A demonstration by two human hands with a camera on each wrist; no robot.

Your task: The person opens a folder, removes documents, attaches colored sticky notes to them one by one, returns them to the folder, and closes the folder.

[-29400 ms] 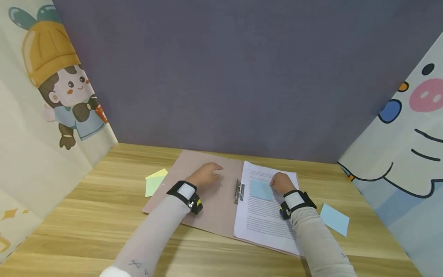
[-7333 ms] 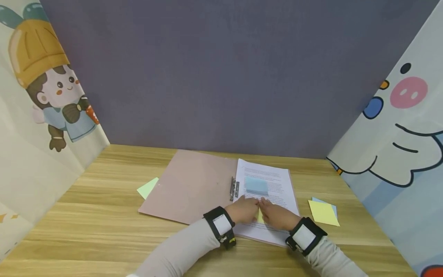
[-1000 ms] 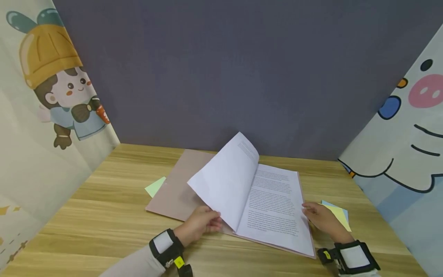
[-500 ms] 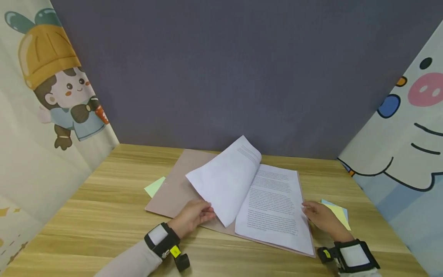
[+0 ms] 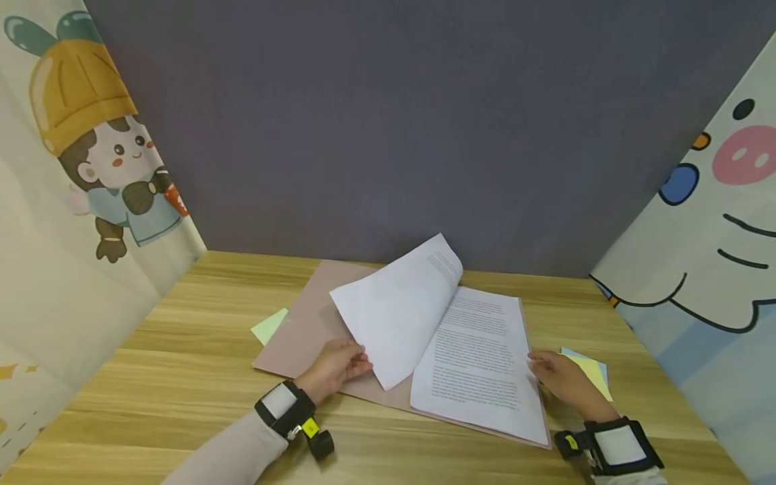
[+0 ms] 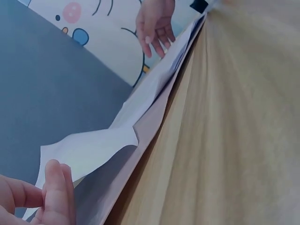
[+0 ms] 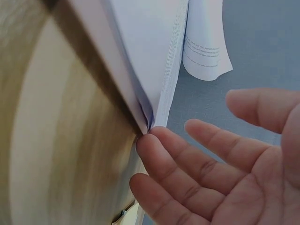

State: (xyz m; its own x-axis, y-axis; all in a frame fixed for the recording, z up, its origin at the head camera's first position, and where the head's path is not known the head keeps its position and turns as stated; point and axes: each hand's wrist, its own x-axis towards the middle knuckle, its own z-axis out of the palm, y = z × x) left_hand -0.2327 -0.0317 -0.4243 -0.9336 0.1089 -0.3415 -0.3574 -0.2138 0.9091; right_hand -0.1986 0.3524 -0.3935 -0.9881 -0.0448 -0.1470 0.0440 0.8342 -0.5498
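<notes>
A pinkish folder (image 5: 315, 303) lies spread on the table, with a stack of printed pages (image 5: 479, 350) on its right side. One sheet (image 5: 397, 303) is lifted and bent over to the left, its far corner curling up. My left hand (image 5: 335, 366) pinches that sheet's left edge between thumb and fingers; the left wrist view shows the sheet (image 6: 86, 152) rising behind the fingertips. My right hand (image 7: 220, 173) is spread, palm showing, with fingertips at the right edge of the stack. The folder's metal clip is hidden under the lifted sheet.
A green sticky note (image 5: 268, 328) lies partly under the folder's left edge. To the right, a yellow sticky note (image 5: 594, 374) overlaps a blue sticky note (image 5: 600, 364), close by my right hand. A dark panel (image 5: 394, 135) stands along the table's back edge.
Earlier a blue note lay on the top page and both hands pressed at a yellow one there. In the last second my left hand drew the lifted sheet left and away; the right stayed.
</notes>
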